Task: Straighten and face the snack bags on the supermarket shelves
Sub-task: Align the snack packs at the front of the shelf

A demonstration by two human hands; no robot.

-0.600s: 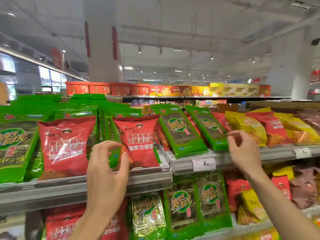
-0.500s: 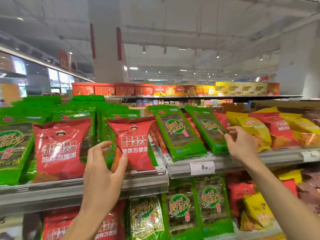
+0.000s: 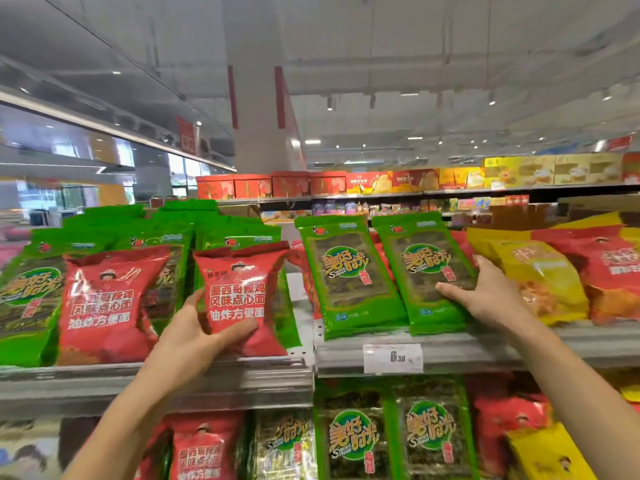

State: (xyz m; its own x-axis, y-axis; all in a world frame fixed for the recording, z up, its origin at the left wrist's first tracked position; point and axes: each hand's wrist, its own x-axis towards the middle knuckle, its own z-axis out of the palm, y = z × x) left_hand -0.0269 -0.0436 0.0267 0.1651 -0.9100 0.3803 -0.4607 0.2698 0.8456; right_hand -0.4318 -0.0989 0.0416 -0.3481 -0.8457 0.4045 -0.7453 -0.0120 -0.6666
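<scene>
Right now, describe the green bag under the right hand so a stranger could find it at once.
Start at the white price tag on the upper shelf's rail. Two green seaweed bags lean just above it; take the right one. Unlike its twin, it borders a yellow bag, and the right hand holds its lower right edge.

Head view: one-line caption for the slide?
Left hand grips a red snack bag while right hand grips a green seaweed pack on the shelf.
</scene>
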